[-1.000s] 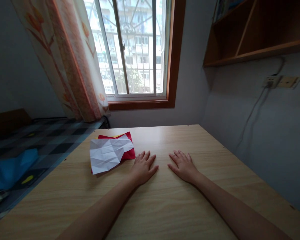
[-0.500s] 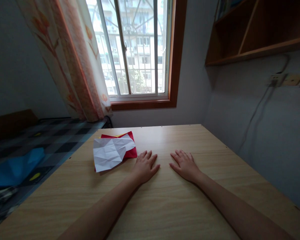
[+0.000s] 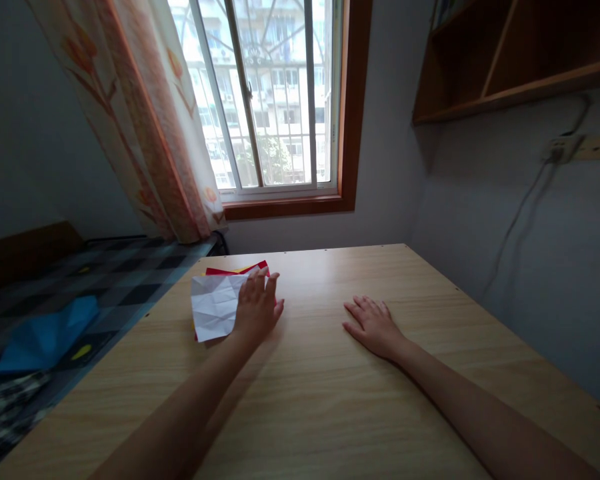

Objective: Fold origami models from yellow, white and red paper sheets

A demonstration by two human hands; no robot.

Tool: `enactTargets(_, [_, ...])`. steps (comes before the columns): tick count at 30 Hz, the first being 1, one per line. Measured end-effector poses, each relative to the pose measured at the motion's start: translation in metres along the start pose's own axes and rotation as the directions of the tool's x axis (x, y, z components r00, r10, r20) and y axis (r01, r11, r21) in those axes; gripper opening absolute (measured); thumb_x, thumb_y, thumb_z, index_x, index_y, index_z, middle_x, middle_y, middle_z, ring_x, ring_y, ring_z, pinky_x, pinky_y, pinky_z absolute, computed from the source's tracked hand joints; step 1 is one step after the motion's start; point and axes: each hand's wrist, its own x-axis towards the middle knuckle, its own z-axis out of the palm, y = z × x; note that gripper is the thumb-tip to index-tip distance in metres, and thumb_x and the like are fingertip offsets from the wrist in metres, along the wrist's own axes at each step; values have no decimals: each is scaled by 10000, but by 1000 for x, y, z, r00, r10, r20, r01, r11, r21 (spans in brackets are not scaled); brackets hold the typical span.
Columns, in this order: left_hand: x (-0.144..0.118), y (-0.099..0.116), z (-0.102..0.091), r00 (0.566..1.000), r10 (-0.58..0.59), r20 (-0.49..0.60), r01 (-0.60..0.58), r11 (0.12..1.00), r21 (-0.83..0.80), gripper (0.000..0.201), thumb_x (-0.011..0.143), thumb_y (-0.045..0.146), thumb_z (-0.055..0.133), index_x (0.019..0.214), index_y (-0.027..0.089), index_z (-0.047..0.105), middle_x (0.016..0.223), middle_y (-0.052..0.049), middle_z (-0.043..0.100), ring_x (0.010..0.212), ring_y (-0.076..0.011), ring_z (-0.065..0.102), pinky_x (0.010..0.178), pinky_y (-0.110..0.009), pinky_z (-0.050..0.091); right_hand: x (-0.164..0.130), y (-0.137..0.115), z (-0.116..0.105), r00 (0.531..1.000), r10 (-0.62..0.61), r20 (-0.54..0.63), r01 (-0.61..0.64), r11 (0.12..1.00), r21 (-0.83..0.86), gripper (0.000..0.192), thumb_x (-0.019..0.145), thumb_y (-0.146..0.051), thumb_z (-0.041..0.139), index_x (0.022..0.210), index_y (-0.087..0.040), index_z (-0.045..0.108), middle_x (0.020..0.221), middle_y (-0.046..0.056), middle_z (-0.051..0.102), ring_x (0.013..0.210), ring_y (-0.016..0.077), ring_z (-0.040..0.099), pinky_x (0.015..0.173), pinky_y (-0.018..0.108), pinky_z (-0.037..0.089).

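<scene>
Head view: left hand (image 3: 257, 308) lies flat w/ fingers spread, palm down, on the right part of the white paper (image 3: 213, 307). It grips nothing; it just presses the sheet down, prob. so the paper can't slide on the smooth table (image 3: 330, 400). Right hand (image 3: 373, 325) lies flat on the bare wood, fingers apart, holding nothing, well apart from the paper. It looks like it's just resting there.

White paper sits near the far left side of the table, close to the edge by the bed (image 3: 55, 313). It's full of creases, so it doesn't lie fully flat. Under it is a red paper (image 3: 227, 271), and a thin bit of yellow peeks out at the top, maybe a 3rd sheet, but it's too small to tell. They make a small stack, white one on top, pushed a bit toward the person so the red top shows.

White paper looks about square, so no real long side. Its edges run nearly straight w/ the table, turned just a little. One corner points at the window (image 3: 275, 100), the near left corner points back at the person.

Curtain (image 3: 150, 133) hangs left of the window, shelf (image 3: 510, 60) up on the right wall.
</scene>
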Motion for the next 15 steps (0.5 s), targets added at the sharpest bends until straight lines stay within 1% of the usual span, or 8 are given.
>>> enactTargets(1, [-3, -8, 1, 1000, -29, 12, 29, 1000, 5, 551, 826, 262, 602, 1341, 130, 456, 1442, -213, 420, 1338, -374, 380, 1086, -503, 325, 0, 0, 0, 1000, 1, 0, -1, 1000, 1, 574, 934, -518, 383, 1432, -239, 446, 1551, 103, 341, 1444, 298, 254, 1150, 544, 121])
enactTargets(3, [-12, -20, 5, 994, -84, 73, 84, 996, 3, 642, 820, 287, 600, 1400, 123, 380, 1472, -221, 389, 1359, -376, 359, 1098, -498, 321, 0, 0, 0, 1000, 4, -2, -4, 1000, 4, 575, 933, -520, 384, 1429, -238, 450, 1549, 104, 344, 1443, 299, 256, 1149, 547, 119])
enactTargets(5, [-22, -28, 9, 983, -137, 124, 138, 990, -5, 664, 832, 310, 568, 1428, 132, 337, 1469, -207, 406, 1365, -362, 364, 1103, -490, 327, 0, 0, 0, 1000, 5, -3, -5, 1000, 4, 574, 933, -519, 386, 1429, -238, 450, 1547, 106, 346, 1441, 299, 259, 1149, 546, 118])
enactTargets(6, [-27, -30, 10, 979, -158, 131, 161, 987, -11, 660, 842, 325, 549, 1435, 137, 328, 1470, -197, 411, 1370, -353, 363, 1108, -487, 325, 0, 0, 0, 1000, 6, -3, -6, 1000, 4, 574, 932, -518, 388, 1429, -239, 450, 1548, 106, 346, 1441, 299, 259, 1149, 545, 118])
enactTargets(8, [-34, -33, 12, 972, -192, 134, 196, 981, -16, 636, 863, 358, 516, 1431, 131, 343, 1473, -196, 413, 1375, -348, 362, 1109, -492, 327, 0, 0, 0, 1000, 6, 1, -6, 1000, 5, 574, 932, -519, 389, 1431, -242, 447, 1550, 106, 342, 1441, 300, 257, 1147, 545, 119])
enactTargets(11, [-39, -37, 14, 963, -211, 167, 215, 976, -11, 584, 893, 386, 469, 1393, 89, 410, 1464, -224, 423, 1365, -357, 377, 1102, -505, 335, -1, 1, 0, 1000, 2, 5, -2, 1000, 2, 574, 933, -521, 388, 1431, -242, 446, 1551, 110, 338, 1442, 299, 254, 1147, 540, 117])
enactTargets(15, [-40, -42, 20, 954, -227, 197, 230, 973, 5, 537, 908, 352, 419, 1350, 50, 466, 1433, -237, 462, 1339, -354, 415, 1096, -492, 353, -1, 3, 0, 1000, -2, 8, 2, 1000, -6, 571, 938, -519, 384, 1433, -242, 444, 1551, 107, 339, 1443, 295, 252, 1149, 533, 115])
